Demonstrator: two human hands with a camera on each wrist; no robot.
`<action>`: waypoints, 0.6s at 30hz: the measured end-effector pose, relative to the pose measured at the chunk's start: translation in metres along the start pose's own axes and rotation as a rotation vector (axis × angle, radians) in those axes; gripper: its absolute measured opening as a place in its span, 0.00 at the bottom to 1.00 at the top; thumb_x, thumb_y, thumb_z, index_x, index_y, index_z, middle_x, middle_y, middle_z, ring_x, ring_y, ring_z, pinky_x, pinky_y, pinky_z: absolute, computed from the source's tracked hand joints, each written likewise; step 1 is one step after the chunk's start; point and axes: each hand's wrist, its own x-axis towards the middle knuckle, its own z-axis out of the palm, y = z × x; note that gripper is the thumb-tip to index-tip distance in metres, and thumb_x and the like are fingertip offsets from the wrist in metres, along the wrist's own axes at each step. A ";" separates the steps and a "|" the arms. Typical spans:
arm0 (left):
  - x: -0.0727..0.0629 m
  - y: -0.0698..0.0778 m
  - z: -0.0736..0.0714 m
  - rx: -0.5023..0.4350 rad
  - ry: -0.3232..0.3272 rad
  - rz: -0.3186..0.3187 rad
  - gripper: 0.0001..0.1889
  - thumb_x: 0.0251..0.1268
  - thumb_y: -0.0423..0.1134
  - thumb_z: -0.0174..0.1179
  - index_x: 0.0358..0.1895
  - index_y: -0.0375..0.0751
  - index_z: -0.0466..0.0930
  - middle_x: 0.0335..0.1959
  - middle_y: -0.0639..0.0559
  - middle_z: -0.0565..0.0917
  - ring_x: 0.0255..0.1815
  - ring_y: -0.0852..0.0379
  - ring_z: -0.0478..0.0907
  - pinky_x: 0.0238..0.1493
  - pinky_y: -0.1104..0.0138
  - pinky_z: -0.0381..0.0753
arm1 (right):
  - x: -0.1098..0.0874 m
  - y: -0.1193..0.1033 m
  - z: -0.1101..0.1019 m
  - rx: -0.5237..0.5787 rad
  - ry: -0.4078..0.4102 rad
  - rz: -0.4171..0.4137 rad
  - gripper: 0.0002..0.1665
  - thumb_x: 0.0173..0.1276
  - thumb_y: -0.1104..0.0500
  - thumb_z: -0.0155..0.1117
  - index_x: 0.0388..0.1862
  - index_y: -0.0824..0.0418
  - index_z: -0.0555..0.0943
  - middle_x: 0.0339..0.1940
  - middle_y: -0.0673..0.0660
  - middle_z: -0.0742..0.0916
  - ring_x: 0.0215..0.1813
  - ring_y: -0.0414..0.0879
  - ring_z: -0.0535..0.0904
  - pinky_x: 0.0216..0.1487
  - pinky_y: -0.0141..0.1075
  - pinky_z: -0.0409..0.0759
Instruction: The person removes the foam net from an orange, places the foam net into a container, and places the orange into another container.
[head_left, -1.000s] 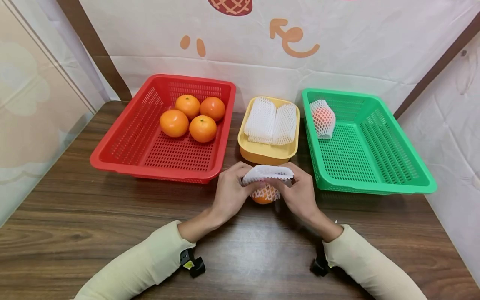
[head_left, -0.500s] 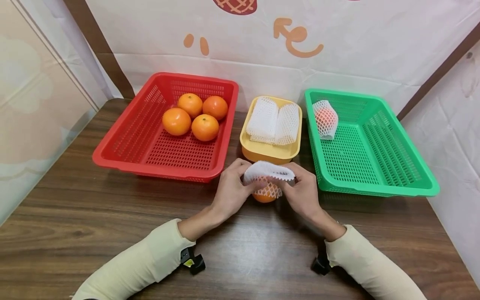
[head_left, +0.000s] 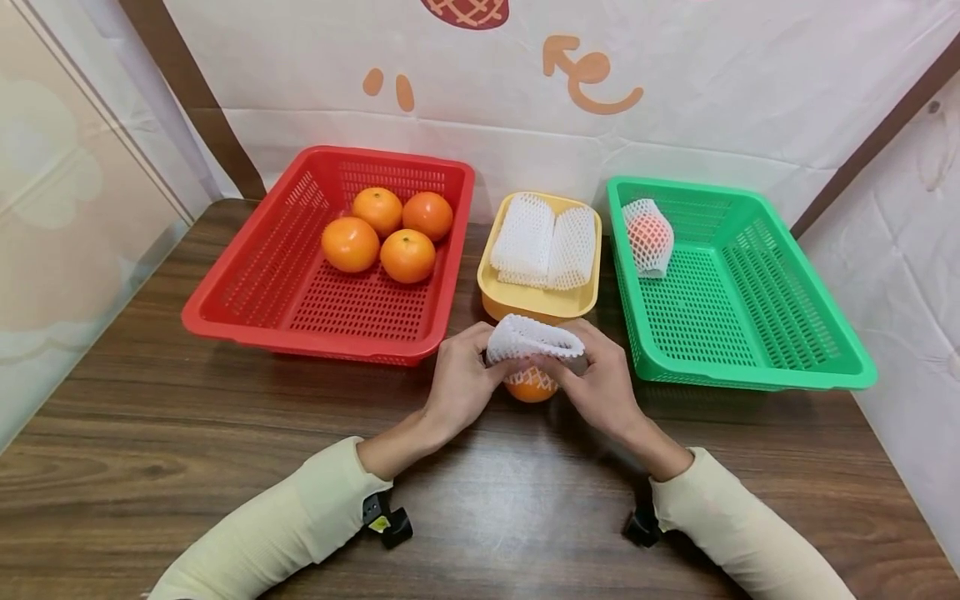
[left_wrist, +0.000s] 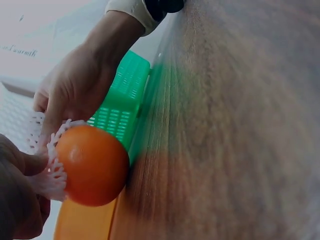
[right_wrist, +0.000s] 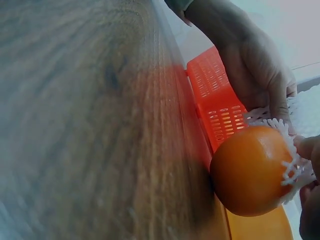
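Observation:
Both hands grip a white foam net sleeve [head_left: 525,335] over an orange [head_left: 531,388] at the middle of the table. My left hand [head_left: 461,379] pinches the sleeve's left side, and my right hand [head_left: 606,379] pinches its right side, thumbs nearly meeting in front. The net covers the fruit's upper part, while its lower part is bare. In the left wrist view the bare orange [left_wrist: 95,165] appears to rest on the wood. The right wrist view shows the net's toothed edge around the orange [right_wrist: 250,172]. Most other fingers are hidden behind the net.
A red basket [head_left: 315,340] at left holds several oranges [head_left: 349,245]. Behind the hands, a yellow tub [head_left: 510,297] contains folded foam nets [head_left: 573,248]. At right stands a green basket [head_left: 750,377] with one netted fruit [head_left: 648,239]. A printed cloth [head_left: 540,150] hangs behind.
The sleeve's upper end stands slightly higher and its mouth gapes more. A little more of the orange shows below the net. Both hands keep their hold, and the view has shifted slightly.

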 end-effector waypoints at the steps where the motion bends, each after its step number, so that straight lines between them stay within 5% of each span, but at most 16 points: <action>1: 0.000 0.000 0.000 0.005 0.000 -0.002 0.12 0.45 0.34 0.75 0.35 0.38 0.85 0.31 0.52 0.82 0.33 0.61 0.77 0.32 0.66 0.75 | -0.001 0.005 0.001 -0.008 0.014 -0.015 0.16 0.53 0.67 0.75 0.42 0.61 0.83 0.40 0.51 0.85 0.44 0.44 0.79 0.46 0.32 0.75; 11: 0.003 0.001 0.002 0.021 -0.032 -0.002 0.13 0.44 0.34 0.75 0.35 0.37 0.85 0.33 0.52 0.81 0.36 0.59 0.78 0.35 0.64 0.76 | 0.006 -0.023 -0.001 0.067 0.065 0.032 0.19 0.51 0.78 0.70 0.44 0.73 0.80 0.41 0.63 0.84 0.42 0.44 0.78 0.40 0.28 0.77; 18: 0.005 0.000 0.003 0.032 -0.007 -0.048 0.15 0.47 0.34 0.74 0.39 0.36 0.82 0.36 0.49 0.84 0.39 0.58 0.80 0.39 0.62 0.78 | 0.008 -0.028 -0.004 -0.057 0.069 0.031 0.18 0.54 0.74 0.71 0.45 0.70 0.81 0.42 0.62 0.84 0.40 0.47 0.77 0.37 0.35 0.76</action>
